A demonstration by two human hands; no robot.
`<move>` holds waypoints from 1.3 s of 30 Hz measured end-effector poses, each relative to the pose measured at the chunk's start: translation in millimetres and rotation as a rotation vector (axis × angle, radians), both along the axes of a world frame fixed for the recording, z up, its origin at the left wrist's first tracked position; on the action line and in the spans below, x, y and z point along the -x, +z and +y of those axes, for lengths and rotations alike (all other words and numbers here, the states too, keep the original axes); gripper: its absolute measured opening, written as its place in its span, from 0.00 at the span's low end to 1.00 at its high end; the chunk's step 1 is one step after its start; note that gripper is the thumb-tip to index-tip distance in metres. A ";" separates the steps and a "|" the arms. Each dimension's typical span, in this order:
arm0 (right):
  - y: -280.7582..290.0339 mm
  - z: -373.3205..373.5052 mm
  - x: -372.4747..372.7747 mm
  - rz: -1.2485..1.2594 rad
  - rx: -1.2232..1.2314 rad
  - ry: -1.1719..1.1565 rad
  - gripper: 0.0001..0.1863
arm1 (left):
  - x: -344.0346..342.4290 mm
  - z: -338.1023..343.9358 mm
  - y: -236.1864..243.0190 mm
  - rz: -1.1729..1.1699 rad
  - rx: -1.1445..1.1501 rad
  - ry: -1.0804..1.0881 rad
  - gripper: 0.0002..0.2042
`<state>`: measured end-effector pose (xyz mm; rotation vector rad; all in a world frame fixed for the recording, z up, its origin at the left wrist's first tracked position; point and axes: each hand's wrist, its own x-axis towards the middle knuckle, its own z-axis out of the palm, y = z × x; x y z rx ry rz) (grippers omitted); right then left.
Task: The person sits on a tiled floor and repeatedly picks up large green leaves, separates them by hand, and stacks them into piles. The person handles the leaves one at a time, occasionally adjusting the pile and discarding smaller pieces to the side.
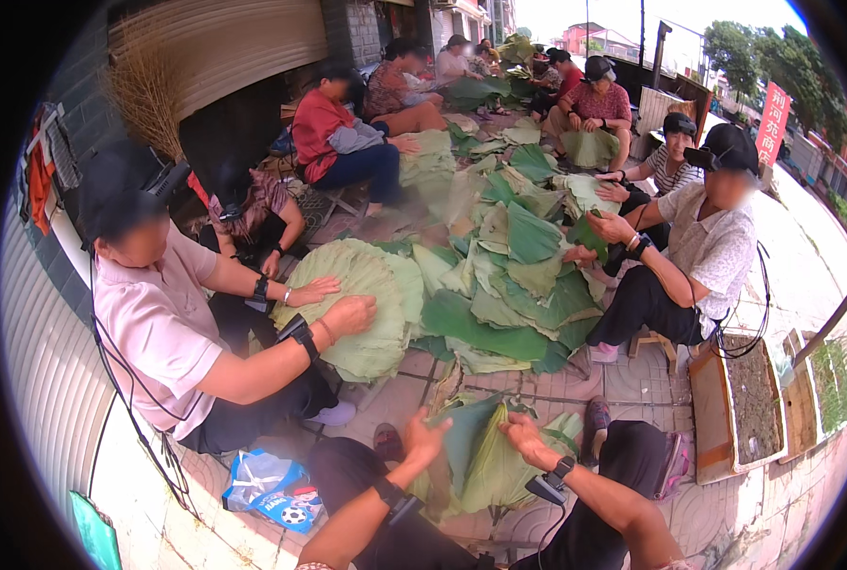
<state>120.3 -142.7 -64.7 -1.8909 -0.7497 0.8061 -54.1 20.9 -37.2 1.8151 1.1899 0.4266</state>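
Observation:
At the bottom centre, between my knees, my left hand (424,439) grips the left part of large folded green leaves (488,461), near a dull blue-green fold. My right hand (520,432) pinches their upper right edge, where a paler yellow-green face hangs down. Both forearms wear black straps with devices. Just beyond my hands lies a wide pile of overlapping green leaves (528,285). At the left, a person in a pale pink shirt (143,332) has both hands on a round stack of pale leaves (343,347).
Several people (599,104) sit around the pile, one in a patterned white shirt (713,252) on a wooden stool at right. Planter boxes (746,408) stand right of me. A blue-white bag (267,489) lies left of me. Rolled shutters (39,361) line the left wall.

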 end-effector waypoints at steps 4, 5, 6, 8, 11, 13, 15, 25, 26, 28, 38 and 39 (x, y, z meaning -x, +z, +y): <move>19.3 4.4 11.5 -0.103 -0.133 0.084 0.16 | -28.6 -27.2 23.4 0.022 -0.013 -0.075 0.38; 30.8 8.2 15.7 -0.121 -0.096 0.127 0.16 | -30.0 -29.6 24.8 0.034 -0.024 -0.081 0.37; 43.0 11.8 20.5 -0.139 -0.059 0.170 0.16 | -31.1 -30.3 22.6 0.009 -0.037 -0.097 0.36; 58.2 14.5 26.4 -0.138 -0.035 0.136 0.16 | -36.6 -31.2 15.2 -0.043 -0.059 -0.139 0.34; 64.5 15.3 26.0 -0.173 0.020 0.140 0.15 | -42.7 -30.5 10.9 -0.105 -0.046 -0.170 0.35; 67.3 18.6 27.4 -0.185 0.065 0.174 0.15 | -41.7 -27.0 3.2 -0.084 -0.095 -0.154 0.33; 64.3 19.8 25.1 -0.207 0.071 0.170 0.15 | -45.9 -30.2 10.7 -0.089 -0.107 -0.158 0.31; 43.2 27.2 15.7 -0.355 0.106 0.184 0.17 | -48.6 -27.8 18.3 -0.094 -0.058 -0.255 0.24; 46.5 26.0 15.9 -0.360 0.104 0.206 0.18 | -44.9 -26.9 12.7 -0.103 -0.051 -0.278 0.25; 53.9 23.2 12.0 -0.371 0.100 0.256 0.20 | -44.1 -29.1 1.7 -0.062 -0.008 -0.239 0.25; 103.4 21.0 16.9 -0.385 0.031 0.232 0.20 | -31.0 -16.2 57.3 -0.416 0.140 -0.116 0.19; 96.5 20.1 15.3 -0.471 -0.052 0.219 0.20 | -30.0 -15.2 66.0 -0.492 0.066 -0.131 0.19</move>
